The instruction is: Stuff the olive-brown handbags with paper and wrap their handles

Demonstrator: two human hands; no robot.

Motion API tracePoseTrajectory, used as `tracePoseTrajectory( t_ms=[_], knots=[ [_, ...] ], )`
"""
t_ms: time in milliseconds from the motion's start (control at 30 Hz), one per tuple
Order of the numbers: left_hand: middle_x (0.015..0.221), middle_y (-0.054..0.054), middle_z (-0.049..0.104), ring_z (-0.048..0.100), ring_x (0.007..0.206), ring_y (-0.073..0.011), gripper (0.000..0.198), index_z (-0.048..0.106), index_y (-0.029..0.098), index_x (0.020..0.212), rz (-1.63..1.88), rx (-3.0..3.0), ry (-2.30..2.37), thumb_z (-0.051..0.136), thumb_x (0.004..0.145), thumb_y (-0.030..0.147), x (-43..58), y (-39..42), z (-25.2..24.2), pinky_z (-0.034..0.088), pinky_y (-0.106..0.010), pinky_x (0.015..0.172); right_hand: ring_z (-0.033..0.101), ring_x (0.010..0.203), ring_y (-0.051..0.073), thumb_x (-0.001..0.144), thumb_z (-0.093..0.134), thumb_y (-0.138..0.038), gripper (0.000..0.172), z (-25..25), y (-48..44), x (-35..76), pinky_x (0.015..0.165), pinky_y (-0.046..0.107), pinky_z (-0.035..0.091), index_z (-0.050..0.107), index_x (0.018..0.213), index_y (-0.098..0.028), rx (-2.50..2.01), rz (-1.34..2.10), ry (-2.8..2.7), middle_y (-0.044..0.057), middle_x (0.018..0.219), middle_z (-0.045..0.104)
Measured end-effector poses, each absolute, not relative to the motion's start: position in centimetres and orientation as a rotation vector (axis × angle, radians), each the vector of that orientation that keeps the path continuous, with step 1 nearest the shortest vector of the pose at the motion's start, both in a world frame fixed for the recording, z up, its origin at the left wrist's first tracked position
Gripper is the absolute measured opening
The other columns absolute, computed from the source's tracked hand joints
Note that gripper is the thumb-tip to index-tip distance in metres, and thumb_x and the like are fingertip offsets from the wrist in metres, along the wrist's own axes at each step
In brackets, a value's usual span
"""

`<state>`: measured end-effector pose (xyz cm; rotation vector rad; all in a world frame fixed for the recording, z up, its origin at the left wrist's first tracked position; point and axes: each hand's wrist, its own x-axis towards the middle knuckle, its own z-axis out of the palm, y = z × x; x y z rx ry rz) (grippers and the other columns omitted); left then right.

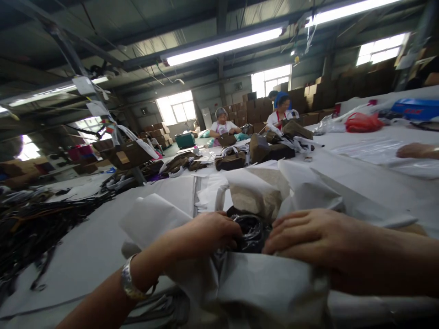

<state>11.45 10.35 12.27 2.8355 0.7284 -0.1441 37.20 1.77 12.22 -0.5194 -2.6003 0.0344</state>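
Note:
A black item in shiny clear plastic (252, 232) lies in an opening between my two hands. White paper-like sheeting (270, 278) folds around that opening and hangs down in front. Behind the black item is a tan cloth piece (255, 198), partly covered by white sheeting. My left hand (211, 232), with a silver bracelet on the wrist, has its fingers curled over the left edge of the sheeting; their tips are hidden. From the right, my right hand (305, 233) lies across the sheeting beside the black item, fingers stretched out and slightly bent.
Black straps (41, 228) pile up at the left. Several brown bags (264, 148) stand farther along the white table (373, 178). Two people sit at the far side. Another person's hand (413, 151) rests on clear plastic at the right, near a red plastic bag (363, 122).

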Motion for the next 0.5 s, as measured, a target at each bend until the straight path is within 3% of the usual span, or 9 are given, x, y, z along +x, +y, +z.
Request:
tracePoseTrajectory(
  t_ms=[100, 200, 333, 400, 433, 500],
  knots=[
    [0.101, -0.006, 0.075, 0.068, 0.093, -0.0218, 0.021, 0.074, 0.019, 0.101, -0.098, 2.836, 0.598, 0.058, 0.090, 0.010, 11.7, 10.1, 11.3, 0.049, -0.027, 0.082, 0.068, 0.112, 0.017, 0.087, 0.061, -0.014, 0.038, 12.1, 3.7, 37.2, 0.097, 0.023, 0.050, 0.064, 0.124, -0.023, -0.738, 0.239, -2.517, 0.005, 0.126, 0.069],
    [0.112, -0.004, 0.074, 0.069, 0.098, -0.0190, 0.028, 0.071, 0.020, 0.110, 0.133, 2.680, 0.622, 0.050, 0.095, 0.011, 10.7, 9.4, 11.0, 0.050, -0.024, 0.085, 0.068, 0.110, 0.021, 0.088, 0.057, -0.018, 0.041, 11.5, 5.7, 36.6, 0.092, 0.028, 0.051, 0.058, 0.128, -0.025, -1.030, 0.281, -2.395, 0.005, 0.122, 0.071],
    [0.105, -0.004, 0.075, 0.070, 0.095, -0.0196, 0.042, 0.066, 0.022, 0.122, 0.529, 2.432, 0.930, 0.032, 0.104, 0.042, 9.0, 6.7, 11.4, 0.054, -0.028, 0.083, 0.071, 0.084, 0.024, 0.094, 0.048, -0.026, 0.024, 10.5, 7.8, 35.6, 0.070, 0.030, 0.047, 0.062, 0.112, -0.018, -1.358, 0.161, -2.448, 0.010, 0.094, 0.074],
    [0.119, -0.010, 0.073, 0.069, 0.105, -0.0289, 0.058, 0.060, 0.019, 0.132, 0.522, 2.506, 1.041, 0.043, 0.096, 0.060, 8.8, 4.8, 11.1, 0.055, -0.039, 0.088, 0.070, 0.081, 0.024, 0.095, 0.047, -0.030, 0.024, 9.9, 8.6, 35.3, 0.067, 0.030, 0.044, 0.066, 0.101, -0.017, -1.452, 0.103, -2.487, 0.011, 0.090, 0.074],
    [0.128, -0.014, 0.068, 0.066, 0.112, -0.0342, 0.068, 0.054, 0.016, 0.139, 0.482, 2.600, 1.068, 0.055, 0.088, 0.062, 8.9, 3.9, 10.7, 0.054, -0.045, 0.093, 0.070, 0.082, 0.024, 0.094, 0.047, -0.031, 0.024, 9.7, 9.0, 35.2, 0.067, 0.030, 0.044, 0.067, 0.098, -0.017, -1.472, 0.080, -2.506, 0.012, 0.091, 0.075],
    [0.133, -0.019, 0.065, 0.063, 0.117, -0.0381, 0.075, 0.046, 0.011, 0.144, 0.402, 2.777, 1.095, 0.069, 0.081, 0.043, 9.3, 2.8, 9.9, 0.052, -0.050, 0.097, 0.071, 0.082, 0.025, 0.092, 0.050, -0.031, 0.024, 9.2, 9.6, 35.2, 0.065, 0.030, 0.043, 0.069, 0.094, -0.017, -1.486, 0.055, -2.534, 0.012, 0.091, 0.075]
  ],
)
